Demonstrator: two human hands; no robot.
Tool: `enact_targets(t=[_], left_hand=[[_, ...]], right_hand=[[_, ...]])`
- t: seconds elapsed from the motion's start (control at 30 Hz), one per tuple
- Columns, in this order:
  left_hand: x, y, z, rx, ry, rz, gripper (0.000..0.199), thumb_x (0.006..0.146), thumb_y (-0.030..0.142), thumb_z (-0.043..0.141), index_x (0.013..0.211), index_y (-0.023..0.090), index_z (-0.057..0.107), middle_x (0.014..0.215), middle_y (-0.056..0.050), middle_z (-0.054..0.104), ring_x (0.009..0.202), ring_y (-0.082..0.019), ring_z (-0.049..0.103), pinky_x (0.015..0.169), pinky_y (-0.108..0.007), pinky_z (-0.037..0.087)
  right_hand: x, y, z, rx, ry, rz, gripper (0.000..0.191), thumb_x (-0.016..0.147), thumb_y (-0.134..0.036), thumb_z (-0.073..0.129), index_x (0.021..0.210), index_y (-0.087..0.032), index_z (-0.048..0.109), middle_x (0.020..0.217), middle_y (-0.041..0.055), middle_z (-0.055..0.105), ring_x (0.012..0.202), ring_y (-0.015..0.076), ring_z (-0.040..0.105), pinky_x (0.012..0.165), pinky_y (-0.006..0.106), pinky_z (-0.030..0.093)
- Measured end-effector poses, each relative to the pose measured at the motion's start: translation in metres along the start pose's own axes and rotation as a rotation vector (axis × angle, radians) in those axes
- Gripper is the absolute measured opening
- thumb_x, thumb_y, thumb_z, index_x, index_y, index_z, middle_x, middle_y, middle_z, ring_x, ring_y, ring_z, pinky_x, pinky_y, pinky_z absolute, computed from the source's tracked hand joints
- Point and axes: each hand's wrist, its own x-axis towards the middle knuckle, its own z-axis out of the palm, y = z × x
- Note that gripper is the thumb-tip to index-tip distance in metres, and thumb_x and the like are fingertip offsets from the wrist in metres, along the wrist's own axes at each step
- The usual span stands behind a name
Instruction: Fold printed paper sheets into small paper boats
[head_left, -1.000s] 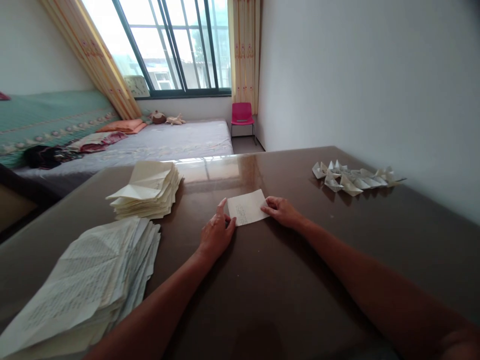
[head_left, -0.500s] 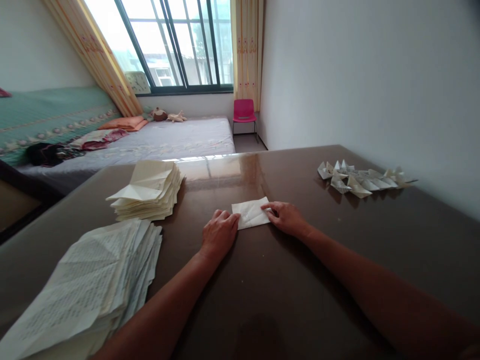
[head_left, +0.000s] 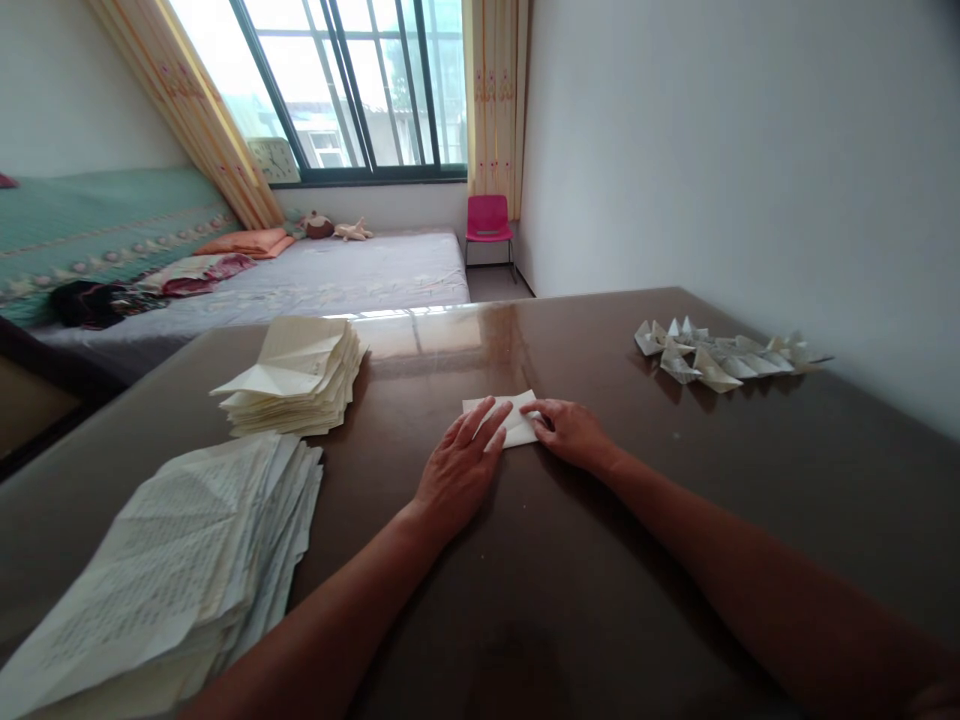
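Note:
A small folded sheet of paper (head_left: 520, 430) lies on the brown table in front of me. My left hand (head_left: 459, 465) rests across its left part, fingers stretched out and lying flat, so that half of the paper is covered. At the right edge, my right hand (head_left: 571, 434) holds the paper between index finger and thumb, with its other fingers curled under. To the left of my hands are a stack of cream paper (head_left: 296, 375) and, closer to me, a stack of printed sheets (head_left: 172, 550) with crease lines.
Several folded paper boats (head_left: 709, 355) stand in a cluster at the table's right side, near the white wall (head_left: 735, 150). Beyond the glossy table (head_left: 450, 620) are a bed (head_left: 375, 270), a pink chair (head_left: 489, 220) and a window (head_left: 352, 90).
My left hand has moved right from the paper's left edge onto its surface, and its fingers have straightened. My right hand has stayed at the right edge.

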Motion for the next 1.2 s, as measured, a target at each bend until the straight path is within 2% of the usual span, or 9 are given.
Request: enact_targets(t=[0.2, 0.37, 0.43, 0.53, 0.6, 0.67, 0.8, 0.93, 1.2], left_hand=[[-0.001, 0.003, 0.013, -0.128, -0.120, -0.055, 0.039, 0.095, 0.028, 0.039, 0.129, 0.015, 0.054, 0.137, -0.009, 0.053, 0.131, -0.023, 0.044, 0.111, -0.039, 0.038], [-0.002, 0.001, 0.015, -0.167, -0.149, -0.049, 0.040, 0.096, 0.031, 0.038, 0.132, 0.020, 0.053, 0.139, -0.007, 0.052, 0.133, -0.024, 0.041, 0.112, -0.041, 0.037], [-0.002, 0.000, 0.015, -0.174, -0.152, -0.044, 0.040, 0.095, 0.032, 0.039, 0.132, 0.022, 0.052, 0.139, -0.007, 0.051, 0.134, -0.024, 0.040, 0.112, -0.042, 0.037], [-0.001, 0.000, 0.015, -0.172, -0.145, -0.031, 0.040, 0.095, 0.031, 0.040, 0.132, 0.022, 0.052, 0.139, -0.007, 0.051, 0.134, -0.025, 0.041, 0.111, -0.044, 0.037], [0.000, -0.001, 0.014, -0.174, -0.145, -0.010, 0.039, 0.095, 0.029, 0.041, 0.131, 0.021, 0.053, 0.138, -0.008, 0.052, 0.134, -0.024, 0.040, 0.113, -0.044, 0.035], [0.000, -0.002, 0.013, -0.183, -0.156, 0.023, 0.038, 0.093, 0.029, 0.044, 0.128, 0.020, 0.054, 0.138, -0.009, 0.052, 0.135, -0.023, 0.038, 0.114, -0.043, 0.032], [-0.001, -0.003, 0.009, -0.165, -0.210, 0.020, 0.043, 0.093, 0.031, 0.044, 0.136, 0.021, 0.046, 0.147, -0.008, 0.042, 0.138, -0.023, 0.033, 0.114, -0.043, 0.032], [-0.003, -0.002, 0.006, -0.077, -0.252, -0.027, 0.045, 0.096, 0.033, 0.037, 0.138, 0.020, 0.045, 0.147, -0.011, 0.041, 0.138, -0.027, 0.033, 0.111, -0.045, 0.036], [-0.007, -0.003, -0.004, 0.103, -0.242, -0.072, 0.037, 0.093, 0.035, 0.046, 0.125, 0.020, 0.058, 0.133, -0.013, 0.056, 0.124, -0.031, 0.051, 0.098, -0.047, 0.048]], right_hand=[[-0.002, -0.005, -0.004, -0.020, -0.019, -0.003, 0.033, 0.087, -0.028, 0.049, 0.115, -0.030, 0.065, 0.110, 0.0021, 0.070, 0.094, 0.0200, 0.064, 0.074, 0.027, 0.046], [-0.005, 0.000, -0.014, -0.096, -0.057, -0.003, 0.033, 0.087, -0.029, 0.050, 0.117, -0.032, 0.063, 0.102, 0.0020, 0.069, 0.086, 0.0188, 0.064, 0.071, 0.027, 0.046], [-0.006, 0.003, -0.018, -0.132, -0.004, -0.020, 0.031, 0.087, -0.030, 0.052, 0.116, -0.030, 0.064, 0.103, 0.0050, 0.066, 0.089, 0.0204, 0.062, 0.076, 0.030, 0.047], [-0.009, -0.002, -0.019, -0.091, 0.108, -0.230, 0.035, 0.091, -0.024, 0.046, 0.122, -0.023, 0.061, 0.119, 0.0106, 0.060, 0.111, 0.0240, 0.053, 0.095, 0.038, 0.043], [-0.012, -0.010, -0.013, 0.010, 0.031, -0.467, 0.041, 0.095, -0.023, 0.039, 0.134, -0.019, 0.051, 0.134, 0.0113, 0.053, 0.126, 0.0223, 0.043, 0.106, 0.039, 0.035], [-0.017, -0.017, -0.005, 0.083, -0.138, -0.610, 0.054, 0.097, -0.037, 0.036, 0.147, -0.016, 0.032, 0.148, 0.0124, 0.039, 0.137, 0.0213, 0.031, 0.112, 0.039, 0.028], [-0.024, -0.020, 0.004, 0.091, -0.296, -0.518, 0.085, 0.090, -0.064, 0.035, 0.151, -0.008, 0.015, 0.156, 0.0175, 0.017, 0.144, 0.0257, 0.015, 0.116, 0.042, 0.018], [-0.030, -0.013, -0.001, -0.004, -0.327, -0.431, 0.097, 0.084, -0.073, 0.033, 0.150, -0.003, 0.018, 0.155, 0.0201, 0.016, 0.144, 0.0290, 0.013, 0.117, 0.042, 0.013], [-0.041, -0.024, -0.015, -0.238, -0.325, -0.238, 0.106, 0.080, -0.078, 0.032, 0.144, 0.006, 0.029, 0.149, 0.0289, 0.023, 0.140, 0.0382, 0.023, 0.112, 0.049, 0.022]])
